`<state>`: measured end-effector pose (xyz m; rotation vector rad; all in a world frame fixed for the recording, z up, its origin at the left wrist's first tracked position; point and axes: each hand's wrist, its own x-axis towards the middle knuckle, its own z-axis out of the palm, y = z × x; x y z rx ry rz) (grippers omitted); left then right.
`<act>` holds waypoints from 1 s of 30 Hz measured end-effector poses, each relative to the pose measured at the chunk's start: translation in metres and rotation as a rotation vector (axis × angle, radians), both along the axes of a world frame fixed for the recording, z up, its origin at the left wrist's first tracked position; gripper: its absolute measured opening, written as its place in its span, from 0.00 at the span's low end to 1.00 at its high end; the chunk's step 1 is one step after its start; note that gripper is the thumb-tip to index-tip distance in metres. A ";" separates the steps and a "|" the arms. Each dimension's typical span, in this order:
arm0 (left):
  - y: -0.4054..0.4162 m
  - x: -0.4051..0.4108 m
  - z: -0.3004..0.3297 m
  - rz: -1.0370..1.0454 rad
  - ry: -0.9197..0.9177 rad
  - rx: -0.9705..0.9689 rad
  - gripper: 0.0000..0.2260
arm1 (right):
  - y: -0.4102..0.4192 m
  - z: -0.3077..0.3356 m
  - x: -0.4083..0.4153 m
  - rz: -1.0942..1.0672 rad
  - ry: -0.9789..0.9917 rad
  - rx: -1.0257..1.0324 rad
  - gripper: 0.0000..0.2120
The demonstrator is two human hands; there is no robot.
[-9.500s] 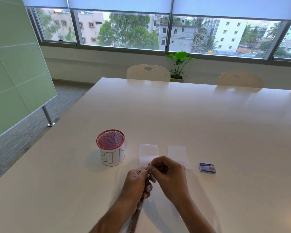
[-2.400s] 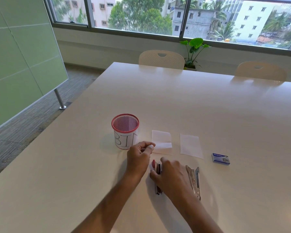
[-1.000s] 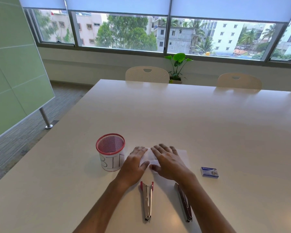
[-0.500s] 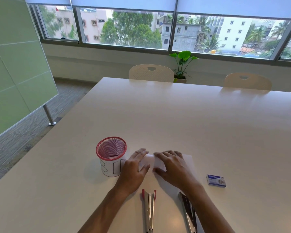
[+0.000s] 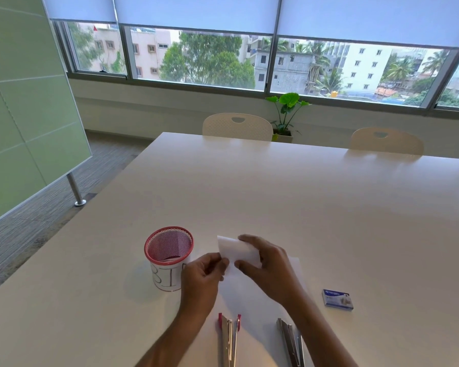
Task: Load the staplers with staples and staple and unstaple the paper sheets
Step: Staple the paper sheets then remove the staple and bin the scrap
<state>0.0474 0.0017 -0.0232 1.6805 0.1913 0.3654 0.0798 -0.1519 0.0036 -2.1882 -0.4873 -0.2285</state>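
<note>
Both hands hold a small white paper sheet [image 5: 238, 250] lifted off the white table [image 5: 302, 207]. My left hand [image 5: 202, 279] pinches its lower left edge and my right hand [image 5: 268, 268] grips its right side. A second white sheet [image 5: 249, 295] lies flat beneath them. Near the table's front edge lie two staplers, one with red ends [image 5: 229, 337] and a darker one [image 5: 290, 343], both running out of the bottom of the view. A blue staple box [image 5: 337, 299] rests to the right.
A red mesh cup [image 5: 168, 256] with a white label marked "BIN" stands left of my hands. Two cream chairs [image 5: 237, 127] and a potted plant [image 5: 286, 112] are at the far edge. A green panel [image 5: 24, 102] stands on the left.
Both hands were pressed flat on the sheets on the table; now they have lifted one small sheet up between them. The staplers and staple box have not moved.
</note>
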 end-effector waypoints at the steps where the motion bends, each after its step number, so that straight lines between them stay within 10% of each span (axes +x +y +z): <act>1: 0.000 -0.001 0.001 -0.002 -0.002 -0.036 0.06 | 0.000 0.002 0.000 -0.016 0.074 0.099 0.24; 8: 0.003 -0.002 0.009 -0.032 0.025 -0.205 0.03 | -0.005 0.009 0.003 -0.098 0.628 0.860 0.12; 30: 0.010 -0.004 0.020 -0.118 0.141 -0.739 0.09 | -0.001 0.001 0.005 0.139 0.604 0.926 0.08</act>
